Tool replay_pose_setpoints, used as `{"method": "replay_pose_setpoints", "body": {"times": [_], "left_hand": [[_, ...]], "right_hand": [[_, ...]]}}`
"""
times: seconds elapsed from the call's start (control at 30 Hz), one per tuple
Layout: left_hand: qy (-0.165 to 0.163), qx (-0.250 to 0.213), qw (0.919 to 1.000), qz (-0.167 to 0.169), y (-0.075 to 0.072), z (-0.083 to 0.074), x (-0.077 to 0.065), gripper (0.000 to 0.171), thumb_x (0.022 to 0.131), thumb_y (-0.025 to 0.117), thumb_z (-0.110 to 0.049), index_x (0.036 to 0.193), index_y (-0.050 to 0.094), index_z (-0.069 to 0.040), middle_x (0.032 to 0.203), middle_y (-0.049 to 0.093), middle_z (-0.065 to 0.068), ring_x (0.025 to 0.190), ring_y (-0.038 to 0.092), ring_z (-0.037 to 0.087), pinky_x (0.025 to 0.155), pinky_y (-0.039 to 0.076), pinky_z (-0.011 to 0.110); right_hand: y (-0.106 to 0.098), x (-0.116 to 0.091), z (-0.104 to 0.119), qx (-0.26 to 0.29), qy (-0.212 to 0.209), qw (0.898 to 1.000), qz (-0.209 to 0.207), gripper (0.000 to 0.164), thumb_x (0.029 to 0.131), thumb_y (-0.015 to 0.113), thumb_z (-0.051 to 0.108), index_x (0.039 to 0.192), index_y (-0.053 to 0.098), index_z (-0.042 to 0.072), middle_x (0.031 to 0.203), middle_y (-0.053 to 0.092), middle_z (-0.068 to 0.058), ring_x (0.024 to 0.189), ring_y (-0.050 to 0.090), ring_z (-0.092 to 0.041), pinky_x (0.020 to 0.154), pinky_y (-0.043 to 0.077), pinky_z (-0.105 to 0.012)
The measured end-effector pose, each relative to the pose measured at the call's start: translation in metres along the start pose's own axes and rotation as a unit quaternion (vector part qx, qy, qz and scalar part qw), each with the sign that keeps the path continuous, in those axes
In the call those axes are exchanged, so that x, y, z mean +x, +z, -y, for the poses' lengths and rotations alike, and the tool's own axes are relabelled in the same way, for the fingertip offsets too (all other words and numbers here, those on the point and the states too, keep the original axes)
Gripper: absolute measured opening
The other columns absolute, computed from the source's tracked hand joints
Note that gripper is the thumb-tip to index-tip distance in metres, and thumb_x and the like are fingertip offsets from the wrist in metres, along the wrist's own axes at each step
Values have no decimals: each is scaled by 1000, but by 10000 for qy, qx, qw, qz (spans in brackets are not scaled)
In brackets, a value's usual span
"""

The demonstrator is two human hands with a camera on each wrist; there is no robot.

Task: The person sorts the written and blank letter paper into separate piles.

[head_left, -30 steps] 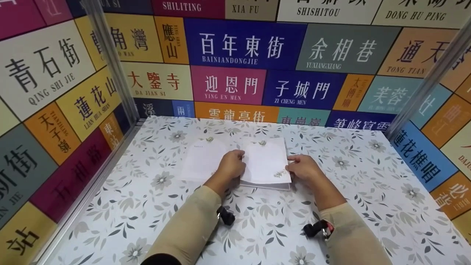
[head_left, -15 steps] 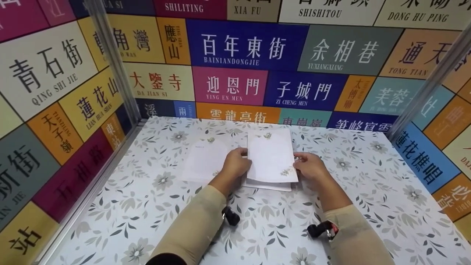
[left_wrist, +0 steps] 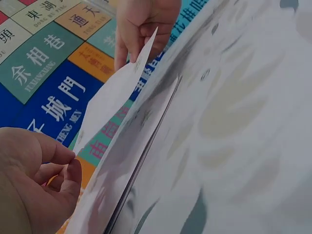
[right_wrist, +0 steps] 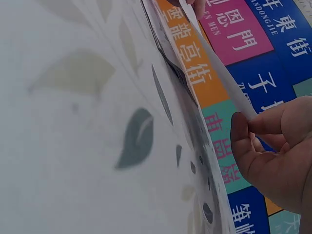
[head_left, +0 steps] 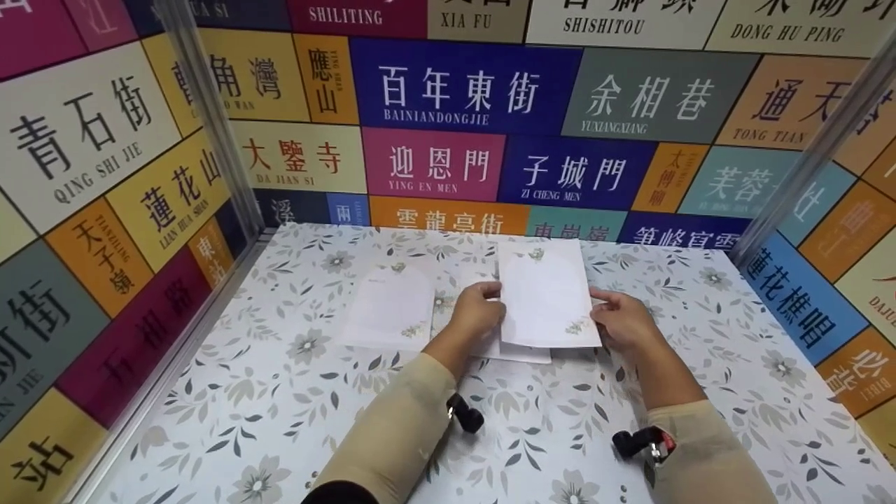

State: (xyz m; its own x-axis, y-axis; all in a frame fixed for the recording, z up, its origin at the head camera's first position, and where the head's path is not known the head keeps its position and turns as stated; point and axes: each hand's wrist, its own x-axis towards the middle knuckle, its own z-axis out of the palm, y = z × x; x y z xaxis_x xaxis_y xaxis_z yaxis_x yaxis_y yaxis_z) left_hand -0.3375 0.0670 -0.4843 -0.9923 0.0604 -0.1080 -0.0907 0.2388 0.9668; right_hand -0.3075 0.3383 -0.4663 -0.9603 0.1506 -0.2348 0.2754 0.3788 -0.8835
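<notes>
Both hands hold one white sheet of paper (head_left: pixel 546 297) with small leaf prints at its top and lower right corner. My left hand (head_left: pixel 477 311) pinches its left edge; my right hand (head_left: pixel 623 318) pinches its right edge. In the left wrist view the sheet (left_wrist: pixel 114 92) bows between the hands, lifted off the table. Under and left of it lies a paper stack (head_left: pixel 518 353), partly hidden by the sheet and left hand. Farther left, a similar printed sheet (head_left: pixel 388 308) lies flat. In the right wrist view, thumb and finger of the right hand (right_wrist: pixel 275 146) grip the paper's edge.
A table with a leaf-and-flower patterned cover (head_left: pixel 308 413) spreads under everything. Behind it stands a wall of coloured panels with Chinese lettering (head_left: pixel 465 84). Metal posts (head_left: pixel 217 119) mark the corners. Small black cameras (head_left: pixel 465 413) are strapped to both forearms.
The held sheet has come up off the paper stack and moved right with both hands. More of the stack and of the left-hand sheet now shows.
</notes>
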Motion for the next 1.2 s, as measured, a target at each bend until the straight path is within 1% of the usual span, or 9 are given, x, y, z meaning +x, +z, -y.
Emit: {"method": "replay_pose_setpoints", "body": {"times": [0.1,0.17,0.27,0.4,0.6,0.77,0.93,1.1,1.2], "left_hand": [[-17,-153,9999,58,15,-2,-1,54,90,64,3,142,68,-8,133,73,7,123,68,21,105,58,30],[10,-265,9996,69,26,-3,-2,54,89,65,4,141,69,-8,132,74,7,122,69,21,104,59,30],[4,-369,9993,109,42,-4,-5,54,89,66,4,141,69,-10,133,74,5,122,69,20,107,57,31],[9,-272,9994,220,61,-8,-9,53,92,68,1,143,68,-12,135,73,2,120,70,17,108,57,32],[160,-255,9990,341,88,-15,-14,53,91,68,6,142,68,-9,132,74,4,113,72,16,100,60,30],[10,-260,9987,442,108,-18,-20,53,91,69,7,141,69,-12,127,74,0,109,69,10,99,60,28],[53,-93,9987,503,115,-16,-23,52,92,68,6,141,69,-11,129,75,0,108,68,10,101,58,29],[91,21,9984,563,114,-13,-24,51,92,69,5,140,70,-10,127,76,1,107,69,10,95,60,29],[65,-8,9980,621,114,-13,-24,50,92,71,4,140,70,-10,127,76,2,109,71,12,97,60,29]], "right_hand": [[-14,-1,-6,-71,-12,10000,29,57,107,57,8,163,46,10,115,60,-5,92,65,-10,79,60,-23],[-24,-2,-10,39,43,10000,80,57,108,57,8,163,44,10,116,60,-5,94,65,-9,82,60,-23],[-41,-3,-17,106,98,9997,186,59,108,56,9,165,41,10,116,60,-3,94,65,-9,83,60,-24],[-62,-5,-27,251,155,9992,254,61,109,56,9,167,37,10,114,60,1,93,66,-7,83,61,-24],[-91,-10,-37,178,307,9991,227,60,109,56,12,167,37,9,117,64,1,96,70,-7,87,63,-25],[-112,-16,-44,203,442,9983,329,63,109,56,11,167,34,6,107,70,7,94,72,-8,85,64,-27],[-120,-15,-49,379,621,9964,428,66,107,60,10,167,34,5,101,73,10,91,73,-10,84,65,-30],[-118,-14,-54,328,926,9948,268,64,105,63,10,164,38,3,96,74,8,86,73,-12,80,66,-31],[-118,-14,-56,172,948,9953,135,63,105,65,10,162,41,1,97,72,8,86,72,-10,80,65,-30]]}}
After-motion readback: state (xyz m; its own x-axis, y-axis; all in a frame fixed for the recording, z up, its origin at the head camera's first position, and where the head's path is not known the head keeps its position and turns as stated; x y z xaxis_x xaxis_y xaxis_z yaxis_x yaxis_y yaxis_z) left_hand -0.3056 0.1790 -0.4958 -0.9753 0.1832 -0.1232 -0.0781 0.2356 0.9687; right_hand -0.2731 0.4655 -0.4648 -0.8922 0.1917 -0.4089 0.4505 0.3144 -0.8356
